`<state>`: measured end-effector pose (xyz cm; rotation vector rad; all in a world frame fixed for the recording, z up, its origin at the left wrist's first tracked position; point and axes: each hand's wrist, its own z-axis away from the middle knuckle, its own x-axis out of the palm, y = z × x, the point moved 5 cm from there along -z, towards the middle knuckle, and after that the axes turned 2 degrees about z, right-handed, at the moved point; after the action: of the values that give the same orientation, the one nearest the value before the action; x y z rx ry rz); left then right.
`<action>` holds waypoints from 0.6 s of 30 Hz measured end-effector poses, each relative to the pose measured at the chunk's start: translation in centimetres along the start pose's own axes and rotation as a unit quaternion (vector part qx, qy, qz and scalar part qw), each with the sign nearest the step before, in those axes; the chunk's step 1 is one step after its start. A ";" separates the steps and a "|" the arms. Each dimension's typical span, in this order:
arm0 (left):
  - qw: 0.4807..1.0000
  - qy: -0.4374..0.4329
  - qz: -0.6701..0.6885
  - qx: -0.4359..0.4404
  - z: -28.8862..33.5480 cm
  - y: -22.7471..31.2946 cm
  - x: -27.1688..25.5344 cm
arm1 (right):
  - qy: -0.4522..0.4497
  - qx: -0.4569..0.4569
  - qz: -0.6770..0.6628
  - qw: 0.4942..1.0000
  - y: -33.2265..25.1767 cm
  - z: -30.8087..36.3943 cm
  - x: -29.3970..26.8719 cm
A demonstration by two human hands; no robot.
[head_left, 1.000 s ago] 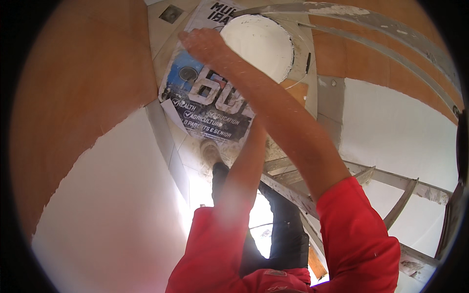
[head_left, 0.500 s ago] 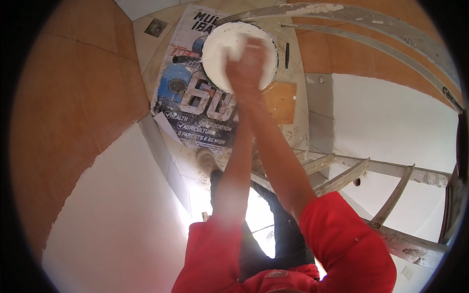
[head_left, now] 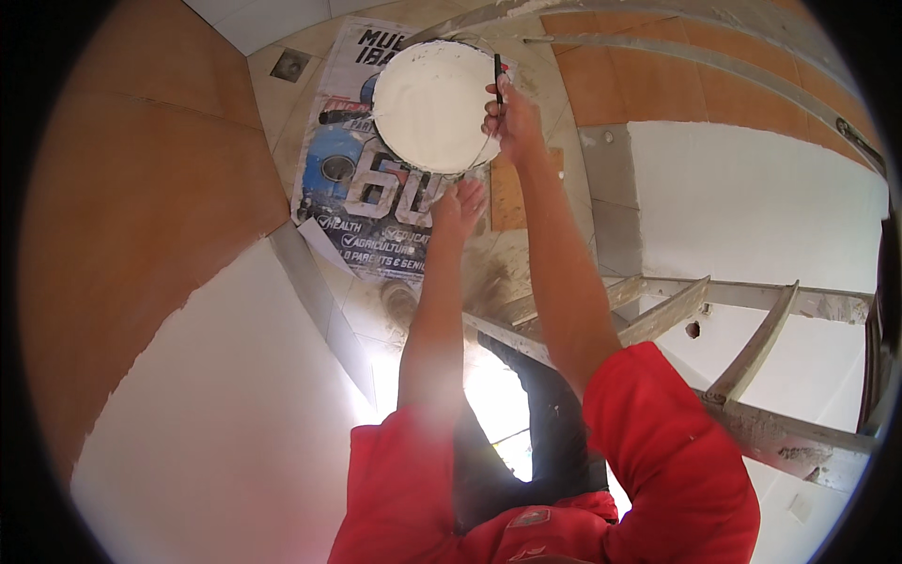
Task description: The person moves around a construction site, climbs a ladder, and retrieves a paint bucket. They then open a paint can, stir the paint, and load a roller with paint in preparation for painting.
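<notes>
A round bucket (head_left: 378, 120) full of a smooth white paint-like mix stands ahead of me. At its right rim my right hand (head_left: 515, 122) is closed around a slim black-handled tool (head_left: 498, 68), which points away from me. The tool's exact kind does not show. White smears mark that hand's fingers. My left hand (head_left: 460, 209) hovers just on the near side of the bucket, with nothing in it and its fingers stretched out. Beneath the bucket lies a printed banner sheet (head_left: 362, 226), dirty and creased.
A dark handle (head_left: 334, 117) lies left of the bucket. An orange-brown board (head_left: 508, 199) rests on the tiles to the right. A worn ladder (head_left: 752, 352) runs along my right side, with metal rails (head_left: 695, 47) beyond. Orange and white walls (head_left: 188, 376) close in on the left.
My hands were together over the bucket, blurred. They have parted: the left drew back toward me, and the right moved right and took up the black-handled tool from beside the bucket.
</notes>
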<state>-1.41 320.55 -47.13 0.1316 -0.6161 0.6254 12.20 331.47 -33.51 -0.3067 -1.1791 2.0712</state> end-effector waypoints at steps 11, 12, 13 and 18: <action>0.739 0.284 -0.486 0.371 33.8 -6.3 -15.3 | 0.035 0.106 0.110 0.988 2.4 -1.0 -0.6; 0.721 0.303 -0.505 0.365 35.3 -7.1 -15.6 | 0.066 0.105 0.138 0.983 2.8 -0.9 -0.7; 0.703 0.321 -0.524 0.359 36.3 -7.4 -15.7 | 0.098 0.102 0.164 0.976 3.0 -0.8 -0.5; 0.654 0.252 -0.506 0.502 36.2 -7.6 -17.4 | 0.120 0.119 0.254 0.952 6.1 0.7 0.7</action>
<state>-26.22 294.86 -27.20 1.2275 0.4677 -0.2014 8.47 329.51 -38.01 -0.7870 -0.7421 2.4971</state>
